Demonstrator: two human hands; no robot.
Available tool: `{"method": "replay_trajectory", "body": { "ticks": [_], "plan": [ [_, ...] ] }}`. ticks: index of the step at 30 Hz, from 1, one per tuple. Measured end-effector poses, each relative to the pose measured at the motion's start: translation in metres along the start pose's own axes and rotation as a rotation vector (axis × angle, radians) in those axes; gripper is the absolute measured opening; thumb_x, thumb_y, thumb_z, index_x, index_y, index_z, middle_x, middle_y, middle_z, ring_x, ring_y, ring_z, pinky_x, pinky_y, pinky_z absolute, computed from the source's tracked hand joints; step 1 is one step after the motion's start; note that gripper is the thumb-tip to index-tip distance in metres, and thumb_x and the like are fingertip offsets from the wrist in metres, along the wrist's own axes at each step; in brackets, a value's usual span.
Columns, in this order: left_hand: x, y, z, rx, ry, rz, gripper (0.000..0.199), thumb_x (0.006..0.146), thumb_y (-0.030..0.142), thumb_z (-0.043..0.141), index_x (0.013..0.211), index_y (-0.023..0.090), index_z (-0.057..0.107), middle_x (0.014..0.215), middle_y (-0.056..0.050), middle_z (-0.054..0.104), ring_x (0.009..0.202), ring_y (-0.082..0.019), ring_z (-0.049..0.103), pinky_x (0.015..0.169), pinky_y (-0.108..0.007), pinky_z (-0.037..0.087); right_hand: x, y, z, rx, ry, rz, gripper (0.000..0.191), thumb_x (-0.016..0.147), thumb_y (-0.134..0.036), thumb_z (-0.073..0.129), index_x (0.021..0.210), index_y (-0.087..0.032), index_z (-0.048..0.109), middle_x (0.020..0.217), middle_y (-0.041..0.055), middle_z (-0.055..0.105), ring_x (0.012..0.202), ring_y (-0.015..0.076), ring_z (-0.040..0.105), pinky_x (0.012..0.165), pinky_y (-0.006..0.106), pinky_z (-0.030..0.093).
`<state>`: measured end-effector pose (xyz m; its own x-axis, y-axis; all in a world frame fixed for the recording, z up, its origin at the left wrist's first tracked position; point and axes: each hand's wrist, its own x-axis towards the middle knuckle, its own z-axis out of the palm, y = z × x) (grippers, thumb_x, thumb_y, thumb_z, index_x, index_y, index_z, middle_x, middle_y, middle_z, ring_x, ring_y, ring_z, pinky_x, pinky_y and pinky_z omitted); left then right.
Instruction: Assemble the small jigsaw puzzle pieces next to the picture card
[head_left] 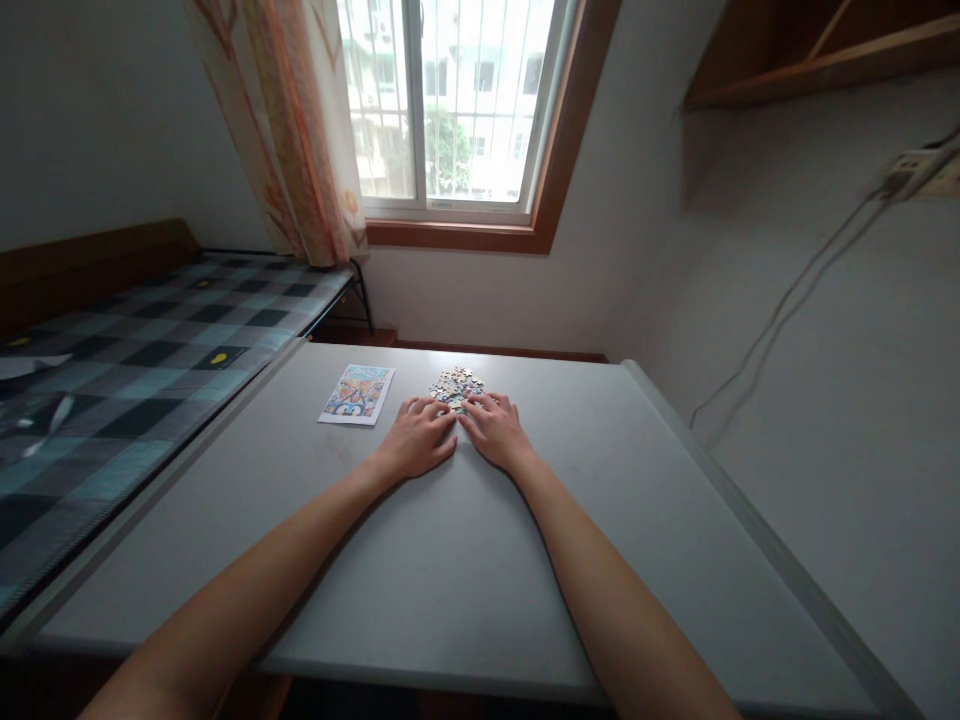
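Observation:
A heap of small jigsaw puzzle pieces (457,383) lies toward the far side of the white table. My left hand (417,437) rests at the near left edge of the heap, fingers spread and bent over the tabletop. Opposite it, my right hand (495,430) touches the near right edge with its fingers apart. Neither hand appears to grip a piece, though the fingertips partly cover some. Left of the heap a printed picture card (357,394) with a colourful cartoon-like design lies flat.
The white table (450,580) has a raised rim on its right side. A bed with a checked cover (247,300) stands along the left. Behind are a curtain (300,130) and a barred window (450,100). Cables (787,290) hang on the right wall below a wooden shelf (825,75).

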<state>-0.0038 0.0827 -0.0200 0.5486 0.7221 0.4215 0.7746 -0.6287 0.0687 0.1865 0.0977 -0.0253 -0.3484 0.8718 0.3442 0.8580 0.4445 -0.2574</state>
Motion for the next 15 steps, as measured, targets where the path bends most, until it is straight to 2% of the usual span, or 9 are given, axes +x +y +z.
{"method": "replay_trajectory", "body": {
  "ticks": [5, 11, 15],
  "plan": [
    [0.0002, 0.0007, -0.0008, 0.004, 0.004, -0.001, 0.03, 0.089, 0.037, 0.05, 0.112, 0.024, 0.063, 0.118, -0.006, 0.062, 0.116, -0.027, 0.048, 0.103, -0.046, 0.033, 0.0, 0.001, 0.0006, 0.009, 0.028, 0.043, 0.038, 0.096, -0.046, 0.043, 0.119, -0.027, 0.065, 0.13, 0.0061, 0.059, 0.12, 0.0286, 0.04, 0.098, 0.045, 0.036],
    [0.0008, 0.0017, -0.0014, -0.033, 0.017, 0.012, 0.029, 0.089, 0.034, 0.05, 0.113, 0.023, 0.063, 0.118, -0.006, 0.063, 0.116, -0.026, 0.048, 0.103, -0.046, 0.033, -0.0019, -0.0013, -0.0014, 0.014, -0.005, -0.109, 0.033, 0.093, -0.042, 0.051, 0.12, -0.032, 0.065, 0.133, 0.0022, 0.058, 0.124, 0.0285, 0.037, 0.102, 0.045, 0.033],
    [0.0009, 0.0013, -0.0012, -0.035, 0.028, 0.013, 0.029, 0.089, 0.033, 0.049, 0.113, 0.023, 0.063, 0.118, -0.006, 0.064, 0.116, -0.026, 0.048, 0.103, -0.046, 0.033, -0.0018, -0.0009, -0.0016, 0.009, -0.015, -0.119, 0.03, 0.093, -0.041, 0.051, 0.117, -0.031, 0.066, 0.128, 0.0016, 0.062, 0.123, 0.0291, 0.038, 0.1, 0.046, 0.034]
  ]
}}
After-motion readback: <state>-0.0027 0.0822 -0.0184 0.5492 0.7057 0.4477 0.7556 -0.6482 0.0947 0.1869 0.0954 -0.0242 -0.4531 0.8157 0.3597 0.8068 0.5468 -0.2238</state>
